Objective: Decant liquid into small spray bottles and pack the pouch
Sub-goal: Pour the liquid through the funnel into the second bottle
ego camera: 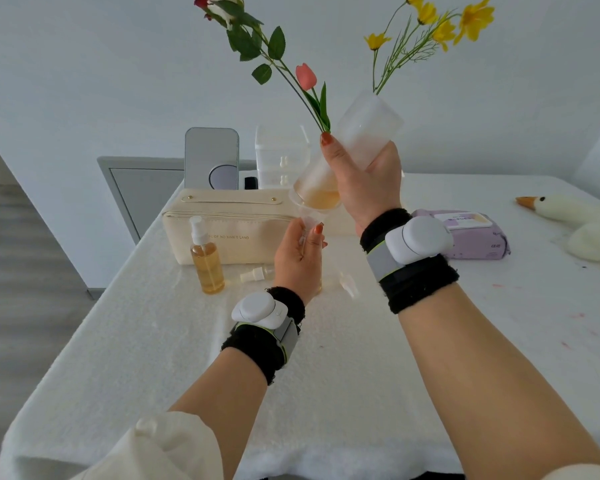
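My right hand (361, 181) grips a frosted tall bottle (364, 133), tipped mouth-down to the left, with amber liquid pooled at its mouth (321, 199). Below the mouth sits a small clear funnel (300, 209), and my left hand (298, 258) pinches its neck; a small bottle under it is mostly hidden by that hand. To the left on the table stands a filled amber spray bottle (207, 261) with a white pump. A loose spray pump (255, 274) lies behind my left hand. The cream pouch (229, 226) stands at the back.
A mirror (211, 159) and a clear drawer box (278, 154) stand behind the pouch. Flowers (305, 77) rise at the back. A purple wipes pack (471, 233) and a plush goose (575, 220) lie to the right. A white cloth (326, 393) covers the table.
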